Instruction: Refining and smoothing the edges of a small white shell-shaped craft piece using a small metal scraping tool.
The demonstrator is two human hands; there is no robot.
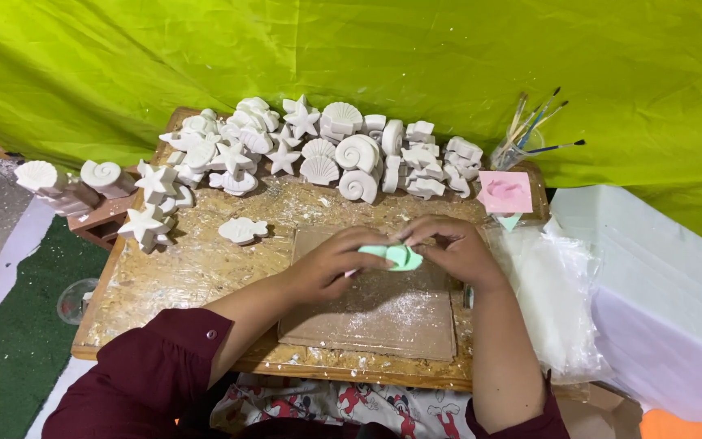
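In the middle of the frame, your left hand (331, 262) and right hand (458, 248) grasp a green mold (400, 256) with the fingers, above the board (383, 313) on the bench (180, 276).

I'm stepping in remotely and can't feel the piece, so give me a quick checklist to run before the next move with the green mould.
1. Green mould held by both hands: ok, left hand and right hand both grip it.
2. Mould over the brown board: ok.
3. Board surface clean: not ok, white powder on it.
4. Fish cast clear of the hands: ok, it lies apart to the left.
5. Cast inside the mould intact: cannot tell, fingers cover it.
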